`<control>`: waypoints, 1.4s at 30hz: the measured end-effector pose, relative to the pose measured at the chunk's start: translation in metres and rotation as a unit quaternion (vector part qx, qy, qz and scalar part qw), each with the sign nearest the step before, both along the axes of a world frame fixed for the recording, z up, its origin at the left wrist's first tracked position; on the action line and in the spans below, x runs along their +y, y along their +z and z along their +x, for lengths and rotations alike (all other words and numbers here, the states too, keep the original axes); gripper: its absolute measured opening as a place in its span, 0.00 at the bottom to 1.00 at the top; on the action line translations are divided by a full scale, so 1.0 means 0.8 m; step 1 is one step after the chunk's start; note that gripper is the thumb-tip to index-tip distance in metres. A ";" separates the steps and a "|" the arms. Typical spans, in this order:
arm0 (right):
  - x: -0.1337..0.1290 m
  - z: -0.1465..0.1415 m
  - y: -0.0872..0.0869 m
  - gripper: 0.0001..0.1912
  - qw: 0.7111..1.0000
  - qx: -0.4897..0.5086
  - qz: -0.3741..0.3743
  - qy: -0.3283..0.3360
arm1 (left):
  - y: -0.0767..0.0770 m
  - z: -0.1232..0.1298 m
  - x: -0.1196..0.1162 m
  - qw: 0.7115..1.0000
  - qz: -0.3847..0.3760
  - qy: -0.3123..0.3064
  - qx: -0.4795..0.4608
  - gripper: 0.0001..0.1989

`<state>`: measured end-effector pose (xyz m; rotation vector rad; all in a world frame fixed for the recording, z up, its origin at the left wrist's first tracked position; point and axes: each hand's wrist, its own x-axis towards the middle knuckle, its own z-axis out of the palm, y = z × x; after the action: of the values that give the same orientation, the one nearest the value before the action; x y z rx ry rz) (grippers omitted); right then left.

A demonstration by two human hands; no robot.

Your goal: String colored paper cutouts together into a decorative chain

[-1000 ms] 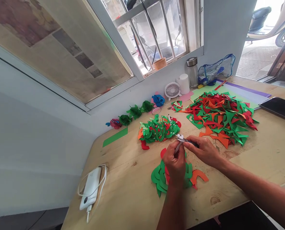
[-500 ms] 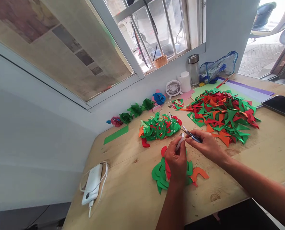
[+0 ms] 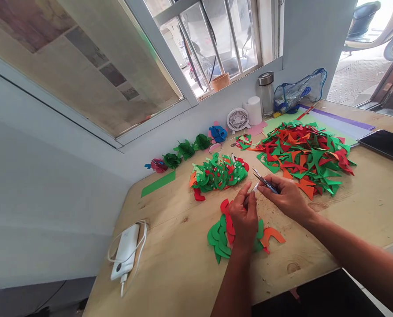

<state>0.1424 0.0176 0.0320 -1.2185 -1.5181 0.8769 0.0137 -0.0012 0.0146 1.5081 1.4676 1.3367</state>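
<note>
My left hand (image 3: pixel 244 213) is closed, with thumb and fingertips pinching a narrow white strip (image 3: pixel 255 188) that looks like tape. Just to its right, my right hand (image 3: pixel 287 196) grips a pair of small dark-bladed scissors (image 3: pixel 265 182), points toward the upper left. Both hands almost meet above the table. Under my left wrist lie cut green paper curves (image 3: pixel 218 237), red curved pieces (image 3: pixel 228 220) and an orange arch (image 3: pixel 272 235), partly hidden by the arm. Beyond the hands sits a heap of green and red pieces dotted with small white bits (image 3: pixel 219 174).
A large heap of paper scraps (image 3: pixel 305 154) covers the right side near a phone (image 3: pixel 386 145). A small fan (image 3: pixel 238 119), a glass bottle (image 3: pixel 266 94) and paper flowers (image 3: pixel 186 149) line the wall. A power bank (image 3: pixel 126 251) with cable lies left.
My fingers have shifted slightly around the white strip, and less of it shows now. The scissors have stayed close beside it in my right hand. The whole view has moved a little.
</note>
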 end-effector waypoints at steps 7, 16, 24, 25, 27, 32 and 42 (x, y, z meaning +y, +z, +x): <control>-0.002 0.002 0.002 0.11 0.996 -0.052 0.059 -0.048 | 0.000 -0.003 0.005 0.995 -0.017 -0.008 -0.095 0.14; -0.001 0.002 -0.011 0.11 0.968 -0.187 0.132 -0.101 | 0.000 -0.004 0.005 0.992 -0.016 -0.002 -0.124 0.14; -0.001 0.002 -0.005 0.16 0.977 -0.191 0.064 -0.067 | 0.008 -0.012 0.011 0.967 -0.056 0.068 -0.237 0.16; -0.001 0.001 -0.005 0.16 0.979 -0.189 0.059 -0.050 | 0.009 -0.012 0.012 0.963 -0.055 0.077 -0.253 0.15; -0.002 0.001 -0.006 0.17 0.981 -0.186 0.052 -0.021 | 0.014 -0.011 0.011 0.955 -0.055 0.090 -0.277 0.15; -0.002 0.000 -0.011 0.21 0.977 -0.208 0.049 -0.003 | 0.032 -0.001 0.003 0.946 -0.060 0.112 -0.299 0.13; -0.001 -0.003 -0.012 0.21 0.976 -0.207 0.069 0.000 | 0.036 0.000 0.000 0.946 -0.084 0.115 -0.290 0.14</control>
<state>0.1403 0.0168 0.0224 -1.3542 -1.8740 0.5240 0.0135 -0.0015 0.0436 0.7510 1.3436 1.5719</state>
